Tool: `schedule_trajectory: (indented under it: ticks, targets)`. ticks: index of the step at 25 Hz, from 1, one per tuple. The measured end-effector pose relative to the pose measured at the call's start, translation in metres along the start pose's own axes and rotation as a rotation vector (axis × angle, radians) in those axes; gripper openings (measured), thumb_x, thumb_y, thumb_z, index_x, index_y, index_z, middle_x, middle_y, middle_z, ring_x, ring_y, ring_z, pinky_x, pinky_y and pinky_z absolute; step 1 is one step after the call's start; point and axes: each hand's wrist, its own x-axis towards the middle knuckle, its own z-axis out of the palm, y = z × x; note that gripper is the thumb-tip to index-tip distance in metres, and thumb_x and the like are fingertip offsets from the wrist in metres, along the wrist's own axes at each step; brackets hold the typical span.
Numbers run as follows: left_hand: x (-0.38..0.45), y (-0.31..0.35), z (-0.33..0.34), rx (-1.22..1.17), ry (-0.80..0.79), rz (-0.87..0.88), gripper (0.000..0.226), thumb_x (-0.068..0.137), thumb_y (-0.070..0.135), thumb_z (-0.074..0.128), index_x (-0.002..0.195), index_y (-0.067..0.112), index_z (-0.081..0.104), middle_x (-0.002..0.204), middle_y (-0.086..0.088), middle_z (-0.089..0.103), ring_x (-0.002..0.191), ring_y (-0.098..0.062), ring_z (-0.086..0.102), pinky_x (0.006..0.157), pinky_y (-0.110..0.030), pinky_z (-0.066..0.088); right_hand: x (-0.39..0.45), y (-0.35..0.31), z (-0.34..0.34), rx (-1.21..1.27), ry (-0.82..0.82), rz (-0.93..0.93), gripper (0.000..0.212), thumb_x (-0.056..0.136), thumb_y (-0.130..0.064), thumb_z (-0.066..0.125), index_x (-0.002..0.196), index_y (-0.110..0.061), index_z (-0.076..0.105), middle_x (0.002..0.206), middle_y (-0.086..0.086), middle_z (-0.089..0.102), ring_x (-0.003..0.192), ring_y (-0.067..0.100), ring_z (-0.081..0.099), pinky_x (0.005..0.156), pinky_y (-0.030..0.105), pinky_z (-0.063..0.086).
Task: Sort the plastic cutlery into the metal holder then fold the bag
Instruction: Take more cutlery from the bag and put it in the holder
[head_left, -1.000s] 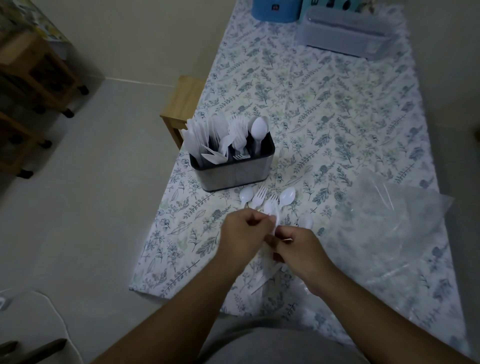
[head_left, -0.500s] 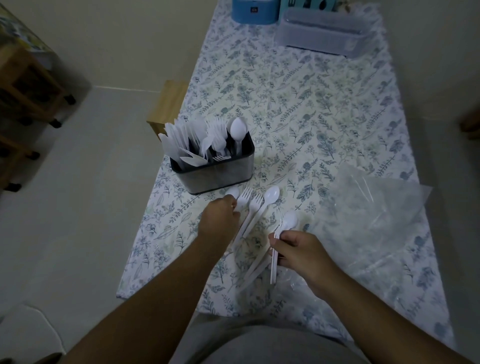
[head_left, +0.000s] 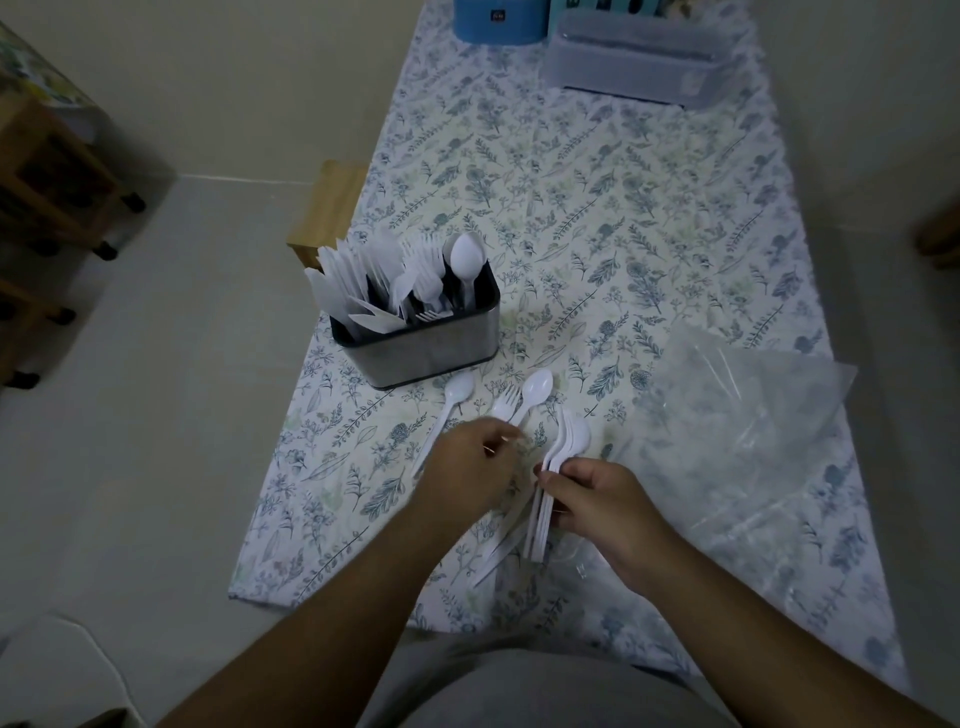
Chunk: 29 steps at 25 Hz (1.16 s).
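The right hand pinched a bunch of spoons, so the left hand's curled fingers should add loose spoons neatly.

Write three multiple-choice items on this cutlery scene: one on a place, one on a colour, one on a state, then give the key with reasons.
1. Where does the clear plastic bag lie relative to the metal holder?
A. To its right
B. Inside it
C. On the floor

2. What colour is the loose cutlery on the tablecloth?
A. Black
B. White
C. Red

3. What is the right hand doing?
A. Resting open and empty
B. Folding the bag
C. Gripping a bundle of spoons

Key: A, the bag is spread on the table to the right of the holder; B, every spoon and fork is white; C, its fingers are closed around several stacked spoon handles.
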Motion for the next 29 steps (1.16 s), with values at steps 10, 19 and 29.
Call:
schedule_trajectory:
  ticks: [10, 19, 29]
  targets:
    - [0.035, 0.003, 0.002, 0.124, 0.21, 0.066, 0.006, 0.092, 0.021, 0.068, 0.091, 0.015, 0.069, 0.087, 0.004, 0.069, 0.079, -0.008, 0.065, 0.066, -0.009, 0.046, -0.009, 0.002, -0.023, -0.043, 0.106, -0.024, 0.027, 0.094, -0.018, 0.068, 0.091, 0.009, 0.07, 0.089, 0.028, 0.071, 0.08, 0.026, 0.074, 0.07, 0.024, 0.062]
    - [-0.017, 0.03, 0.027, -0.219, -0.12, 0.024, 0.014, 0.092, 0.025, 0.065, 0.088, 0.02, 0.077, 0.08, 0.006, 0.075, 0.08, -0.01, 0.072, 0.08, -0.033, 0.06, -0.012, -0.001, -0.026, 0.015, 0.091, -0.055, 0.016, 0.092, -0.013, 0.072, 0.081, 0.0, 0.075, 0.085, 0.021, 0.077, 0.088, 0.036, 0.076, 0.086, 0.047, 0.063]
    - [-0.021, -0.014, 0.029, 0.212, -0.065, 0.056, 0.013, 0.088, 0.006, 0.066, 0.099, 0.012, 0.062, 0.089, -0.005, 0.072, 0.078, -0.016, 0.069, 0.067, -0.025, 0.057, -0.018, 0.011, -0.041, 0.045, 0.124, 0.005, 0.015, 0.091, -0.014, 0.072, 0.087, 0.0, 0.077, 0.092, 0.023, 0.077, 0.086, 0.03, 0.077, 0.081, 0.038, 0.064]
